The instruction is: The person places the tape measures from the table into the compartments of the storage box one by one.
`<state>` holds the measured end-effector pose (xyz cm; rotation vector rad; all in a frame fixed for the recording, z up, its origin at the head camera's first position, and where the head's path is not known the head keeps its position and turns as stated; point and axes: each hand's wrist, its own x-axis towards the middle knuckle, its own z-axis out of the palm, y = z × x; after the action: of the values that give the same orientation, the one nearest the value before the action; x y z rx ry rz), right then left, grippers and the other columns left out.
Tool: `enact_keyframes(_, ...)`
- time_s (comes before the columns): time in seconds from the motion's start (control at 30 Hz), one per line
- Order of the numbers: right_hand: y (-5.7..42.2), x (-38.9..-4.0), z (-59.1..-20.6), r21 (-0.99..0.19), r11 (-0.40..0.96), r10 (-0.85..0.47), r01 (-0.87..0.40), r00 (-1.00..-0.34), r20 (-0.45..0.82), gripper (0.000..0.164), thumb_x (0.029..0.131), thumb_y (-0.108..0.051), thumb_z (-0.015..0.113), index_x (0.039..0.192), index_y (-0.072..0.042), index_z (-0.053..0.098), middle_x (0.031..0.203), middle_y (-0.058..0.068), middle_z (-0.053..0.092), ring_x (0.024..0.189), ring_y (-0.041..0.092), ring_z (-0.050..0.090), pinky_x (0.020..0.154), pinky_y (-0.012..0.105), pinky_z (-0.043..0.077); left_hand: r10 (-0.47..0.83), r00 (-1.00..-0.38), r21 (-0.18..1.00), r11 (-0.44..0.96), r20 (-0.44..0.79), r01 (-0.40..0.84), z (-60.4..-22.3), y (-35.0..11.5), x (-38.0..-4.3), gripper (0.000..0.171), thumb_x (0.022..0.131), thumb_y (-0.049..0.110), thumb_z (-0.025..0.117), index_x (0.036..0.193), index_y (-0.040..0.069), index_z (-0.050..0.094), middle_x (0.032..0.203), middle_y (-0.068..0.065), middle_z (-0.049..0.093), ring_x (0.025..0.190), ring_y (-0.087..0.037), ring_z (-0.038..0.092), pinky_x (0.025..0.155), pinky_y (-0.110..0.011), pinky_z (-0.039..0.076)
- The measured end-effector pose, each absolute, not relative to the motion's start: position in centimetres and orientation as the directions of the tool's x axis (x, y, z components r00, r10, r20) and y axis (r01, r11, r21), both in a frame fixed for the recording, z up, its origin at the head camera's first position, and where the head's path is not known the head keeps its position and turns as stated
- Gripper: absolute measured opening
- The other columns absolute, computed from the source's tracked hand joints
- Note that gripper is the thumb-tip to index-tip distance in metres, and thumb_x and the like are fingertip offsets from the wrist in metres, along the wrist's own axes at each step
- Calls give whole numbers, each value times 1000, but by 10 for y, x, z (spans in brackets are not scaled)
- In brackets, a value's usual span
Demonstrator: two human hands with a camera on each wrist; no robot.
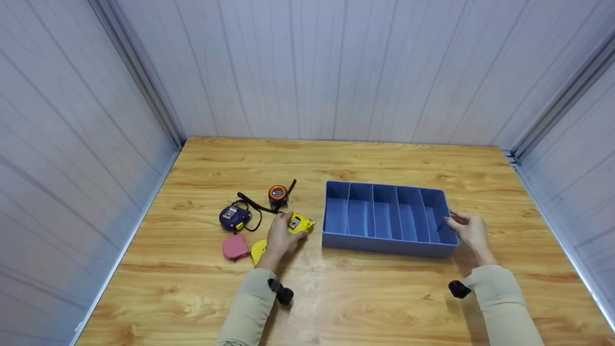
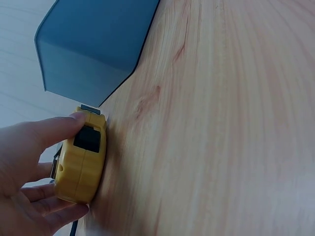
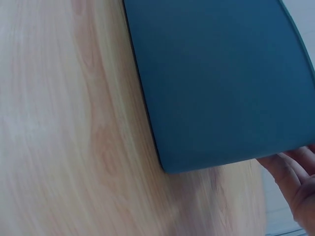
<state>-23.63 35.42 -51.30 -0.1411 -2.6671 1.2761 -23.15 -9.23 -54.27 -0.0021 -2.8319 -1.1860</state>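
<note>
My left hand grips a yellow tape measure just left of the blue box. In the left wrist view the thumb lies along the case of this tape measure, with fingers behind and under it, low over the wood. At the right end of the blue five-slot box, my right hand pinches the end wall, thumb tip over the rim. The right wrist view has the box's long wall in front, partly hiding those fingers. All slots of the box look bare.
Left of the box lie an orange-and-black tape measure, a dark blue one with a black strap, and a pink one. A second yellow one is partly covered by my left wrist. Pale panel walls enclose the wooden table.
</note>
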Motion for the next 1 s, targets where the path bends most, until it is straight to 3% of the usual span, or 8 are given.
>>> enact_keyframes(0.23, 355, -236, -518, -805, 593, 169, -3, -977, 128, 34, 81, -8, 63, 110, 9, 57, 103, 27, 56, 72, -18, 46, 64, 4, 41, -27, -997, 698, 716, 71, 31, -542, -93, -232, 72, 65, 24, 78, 123, -4, 48, 114, -17, 49, 104, -28, 47, 93, -36, 37)
enact_keyframes(0.47, 354, -235, -520, -791, 611, 201, 16, -970, 136, 35, 80, -12, 65, 109, 8, 59, 99, 23, 60, 81, 4, 59, 61, 5, 42, -32, -996, 651, 758, 84, 31, -541, -93, -233, 69, 62, 27, 79, 120, -1, 54, 114, -18, 50, 102, -30, 49, 89, -38, 40)
enact_keyframes(0.63, 356, -237, -522, -778, 628, 172, -25, -970, 169, 37, 80, -15, 65, 108, 8, 60, 97, 24, 60, 84, 14, 61, 61, 7, 43, -42, -994, 627, 779, 97, 29, -541, -93, -234, 68, 61, 29, 79, 118, 0, 56, 113, -19, 52, 100, -30, 50, 87, -38, 41)
enact_keyframes(0.77, 359, -240, -525, -810, 586, 196, -2, -970, 144, 37, 78, -20, 69, 107, 2, 63, 95, 17, 64, 80, 5, 61, 60, 8, 44, -43, -992, 608, 793, 122, 40, -542, -93, -235, 67, 59, 29, 79, 116, 1, 58, 107, -17, 54, 94, -27, 52, 81, -37, 44)
enact_keyframes(1.0, 355, -237, -517, -797, 604, 177, -1, -975, 135, 36, 81, -11, 63, 111, 8, 57, 102, 27, 57, 75, -9, 54, 63, 7, 43, -68, -991, 606, 795, 113, 15, -541, -92, -235, 68, 59, 28, 79, 117, 2, 57, 104, -14, 54, 91, -25, 52, 80, -36, 44)
